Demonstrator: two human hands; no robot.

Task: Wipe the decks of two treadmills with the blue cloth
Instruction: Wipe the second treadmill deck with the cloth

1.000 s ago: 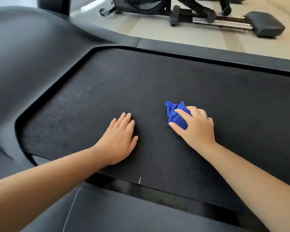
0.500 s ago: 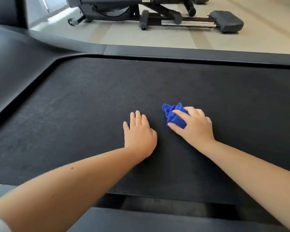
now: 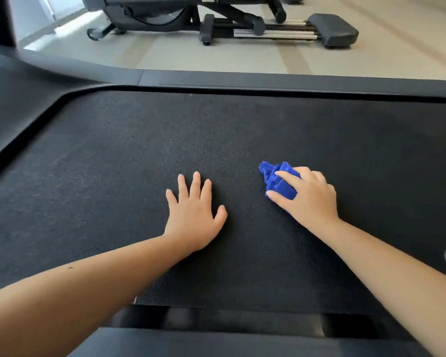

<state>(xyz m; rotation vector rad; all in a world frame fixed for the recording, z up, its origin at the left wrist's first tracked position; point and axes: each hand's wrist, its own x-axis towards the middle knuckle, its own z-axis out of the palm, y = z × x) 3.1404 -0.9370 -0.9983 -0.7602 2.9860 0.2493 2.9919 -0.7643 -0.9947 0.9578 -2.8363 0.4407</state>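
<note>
Blue cloth [image 3: 277, 182] bunched on treadmill deck [image 3: 113, 189], right of centre | R hand [image 3: 309, 199] grips it, fingers [image 3: 289, 175] curled over top, thumb at near edge | L hand [image 3: 195, 217] flat on deck, fingers straight & spread, holds nothing, near cloth, not touching | far rail [image 3: 294, 81] beyond; exercise machine [image 3: 216, 19] on floor [image 3: 371, 60] behind

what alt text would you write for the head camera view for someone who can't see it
A person's right hand grips a bunched blue cloth against a black treadmill deck, while the left hand rests flat on the deck beside it. Beyond the deck's far edge, another exercise machine stands on a pale floor.
</note>
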